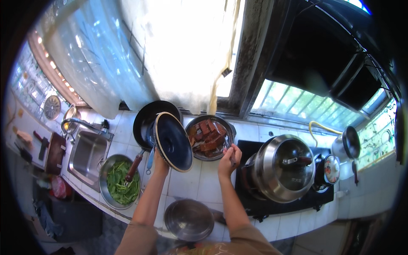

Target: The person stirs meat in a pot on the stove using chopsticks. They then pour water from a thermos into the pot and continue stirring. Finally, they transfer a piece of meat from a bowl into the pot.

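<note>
My left hand (161,164) holds a dark round lid (173,142) with a pale rim, tilted up on its edge. The lid overlaps the view of a black frying pan (142,111) behind it. To the right, a dark round pot (232,127) holds reddish-brown chunks (208,135), likely meat, in light liquid. My right hand (231,159) grips a thin utensil that reaches over the pot's near right edge; its tip is hard to make out. Nearer me, a metal bowl-like pan (189,220) with a dark handle rests on the white tiled counter (185,178).
Leafy greens (119,185) fill a metal basin (103,186) beside the steel sink (86,159). A large lidded steel pot (283,169) stands on the black gas stove (245,204), with a small lidded pot (331,169) further right. A knife and a wooden board (55,157) are far left.
</note>
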`<state>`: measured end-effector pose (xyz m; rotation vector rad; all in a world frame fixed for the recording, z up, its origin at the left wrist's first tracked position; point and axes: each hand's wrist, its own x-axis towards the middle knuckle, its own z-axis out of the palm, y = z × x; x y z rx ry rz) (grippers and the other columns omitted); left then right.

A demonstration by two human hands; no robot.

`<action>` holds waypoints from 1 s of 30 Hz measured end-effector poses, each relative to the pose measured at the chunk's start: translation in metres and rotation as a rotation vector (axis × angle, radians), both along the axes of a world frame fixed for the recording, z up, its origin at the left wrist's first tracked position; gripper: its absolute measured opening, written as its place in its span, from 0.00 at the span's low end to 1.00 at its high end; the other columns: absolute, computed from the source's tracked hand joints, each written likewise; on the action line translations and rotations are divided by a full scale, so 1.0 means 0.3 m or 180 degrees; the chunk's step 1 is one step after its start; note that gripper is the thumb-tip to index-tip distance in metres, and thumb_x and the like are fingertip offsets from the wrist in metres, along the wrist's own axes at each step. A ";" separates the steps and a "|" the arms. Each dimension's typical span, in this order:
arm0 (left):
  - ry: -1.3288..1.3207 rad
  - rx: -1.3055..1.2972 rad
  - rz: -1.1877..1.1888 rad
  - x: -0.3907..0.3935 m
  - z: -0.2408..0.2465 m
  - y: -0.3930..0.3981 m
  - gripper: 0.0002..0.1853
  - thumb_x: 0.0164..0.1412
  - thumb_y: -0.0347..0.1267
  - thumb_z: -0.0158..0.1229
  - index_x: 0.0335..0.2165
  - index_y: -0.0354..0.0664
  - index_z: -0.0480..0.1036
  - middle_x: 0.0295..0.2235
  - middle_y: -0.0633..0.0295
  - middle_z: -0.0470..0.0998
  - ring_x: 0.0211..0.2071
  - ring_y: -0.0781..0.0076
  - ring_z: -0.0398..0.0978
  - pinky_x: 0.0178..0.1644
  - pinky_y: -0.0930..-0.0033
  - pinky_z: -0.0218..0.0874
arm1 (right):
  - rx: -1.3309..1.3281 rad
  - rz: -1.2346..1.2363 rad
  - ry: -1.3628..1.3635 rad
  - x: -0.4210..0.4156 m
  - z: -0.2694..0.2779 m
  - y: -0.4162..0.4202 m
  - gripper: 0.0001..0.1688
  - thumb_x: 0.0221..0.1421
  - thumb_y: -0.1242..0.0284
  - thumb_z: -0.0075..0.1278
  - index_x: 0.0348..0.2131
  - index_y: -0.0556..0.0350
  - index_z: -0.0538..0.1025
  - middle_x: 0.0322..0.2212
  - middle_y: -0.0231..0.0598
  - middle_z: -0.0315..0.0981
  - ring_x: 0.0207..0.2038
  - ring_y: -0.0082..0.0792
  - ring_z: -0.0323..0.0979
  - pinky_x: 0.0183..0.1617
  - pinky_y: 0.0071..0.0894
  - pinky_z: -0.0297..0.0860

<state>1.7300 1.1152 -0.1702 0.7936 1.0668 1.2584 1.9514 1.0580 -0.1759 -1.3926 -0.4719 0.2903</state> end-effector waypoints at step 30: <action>-0.0193 -0.0140 0.0158 0.051 -0.022 -0.103 0.19 0.66 0.41 0.35 0.45 0.39 0.64 0.43 0.57 0.70 0.43 0.69 0.69 0.47 0.68 0.62 | -0.0010 0.0783 -0.2876 -0.008 0.048 -0.061 0.09 0.51 0.79 0.48 0.35 0.63 0.73 0.27 0.47 0.71 0.26 0.45 0.73 0.28 0.35 0.70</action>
